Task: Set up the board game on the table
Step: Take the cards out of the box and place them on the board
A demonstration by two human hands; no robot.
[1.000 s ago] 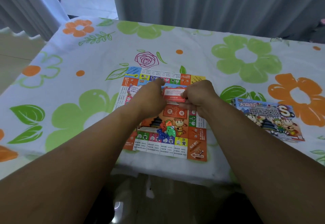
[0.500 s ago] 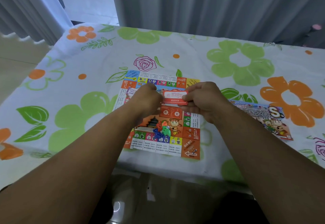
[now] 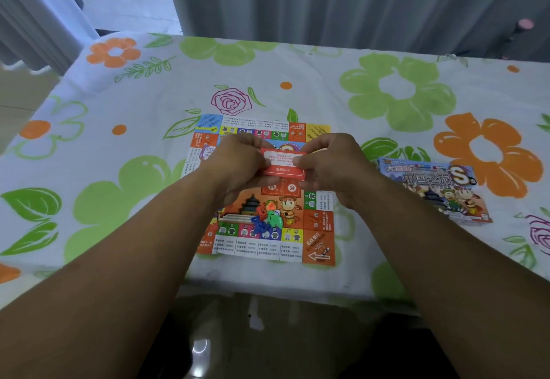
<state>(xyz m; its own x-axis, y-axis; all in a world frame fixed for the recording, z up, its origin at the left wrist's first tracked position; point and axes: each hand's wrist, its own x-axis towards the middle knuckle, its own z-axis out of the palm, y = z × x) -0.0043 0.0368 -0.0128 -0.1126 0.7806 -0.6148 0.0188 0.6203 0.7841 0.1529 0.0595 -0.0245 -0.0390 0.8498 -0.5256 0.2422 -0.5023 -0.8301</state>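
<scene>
A colourful square game board (image 3: pixel 318 238) lies flat on the flowered tablecloth near the table's front edge. Above its middle, my left hand (image 3: pixel 238 167) and my right hand (image 3: pixel 333 167) both pinch a small stack of red-bordered cards (image 3: pixel 282 162), one hand at each short end. The top card faces up with its print upside down. A little heap of blue, green and orange plastic pieces (image 3: pixel 268 217) sits on the board's near half. The hands hide the board's centre.
The game's box (image 3: pixel 434 191) lies flat to the right of the board. The flowered tablecloth (image 3: pixel 119 194) covers the whole table; grey curtains hang behind its far edge. Dark glossy floor shows below the front edge.
Both hands have stayed on the card stack above the board's middle. The view has tilted so the table sits lower in the picture. The pieces and the box lie where they were.
</scene>
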